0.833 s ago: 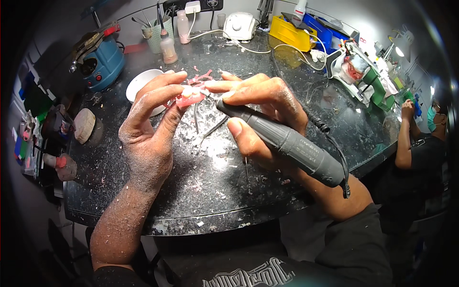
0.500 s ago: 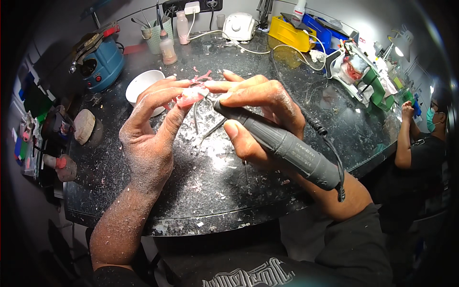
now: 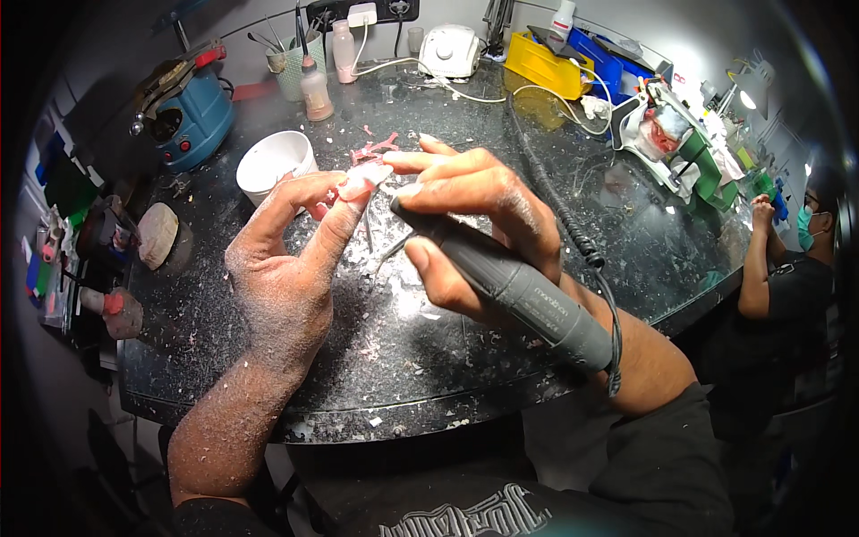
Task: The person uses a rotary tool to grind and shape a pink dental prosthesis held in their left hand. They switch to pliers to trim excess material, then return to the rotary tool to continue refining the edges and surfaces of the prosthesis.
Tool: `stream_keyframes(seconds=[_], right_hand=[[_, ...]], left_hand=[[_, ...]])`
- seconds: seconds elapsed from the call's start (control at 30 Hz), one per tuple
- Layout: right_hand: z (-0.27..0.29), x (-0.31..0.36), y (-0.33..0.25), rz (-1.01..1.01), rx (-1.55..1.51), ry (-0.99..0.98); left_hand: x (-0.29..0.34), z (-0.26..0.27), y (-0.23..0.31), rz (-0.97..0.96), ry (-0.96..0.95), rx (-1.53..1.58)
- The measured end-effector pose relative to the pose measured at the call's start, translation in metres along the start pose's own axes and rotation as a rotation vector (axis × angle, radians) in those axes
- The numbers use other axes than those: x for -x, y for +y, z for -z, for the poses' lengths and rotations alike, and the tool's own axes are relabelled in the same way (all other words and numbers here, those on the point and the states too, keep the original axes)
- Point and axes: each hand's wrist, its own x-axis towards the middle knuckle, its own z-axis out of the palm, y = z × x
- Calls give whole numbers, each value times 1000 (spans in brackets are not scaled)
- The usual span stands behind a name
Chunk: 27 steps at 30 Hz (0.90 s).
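Head view: pink piece (image 3: 362,182) is pinched by left hand (image 3: 288,264), thumb against finger, 1 o'clock from wrist. Black handpiece (image 3: 519,295) is gripped by right hand (image 3: 512,201), long axis 4-to-10 o'clock, nose aimed at piece; contact unclear.

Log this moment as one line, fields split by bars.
left hand: pinching small pink-and-white piece | right hand: gripping black handpiece | nearby: white bowl, pink branched piece

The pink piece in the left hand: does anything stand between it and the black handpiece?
Nothing visible stands between the black handpiece, held in the right hand, and the pink piece; whether they touch is unclear.
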Motion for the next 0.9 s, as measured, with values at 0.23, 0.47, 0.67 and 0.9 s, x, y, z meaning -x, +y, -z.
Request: stream_keyframes(seconds=[0.23,0.47,0.67,0.9], right_hand=[[-1,-1,-2,9,21,-21],[-1,-2,-3,27,-7,-26],[-4,1,-2,-23,6,11],[0,1,0,-2,5,-47]], left_hand=[[4,-1,5,125,0,126],[6,-4,6,166,-6,242],[5,-5,12,184,-31,226],[4,-4,8,136,-19,118]])
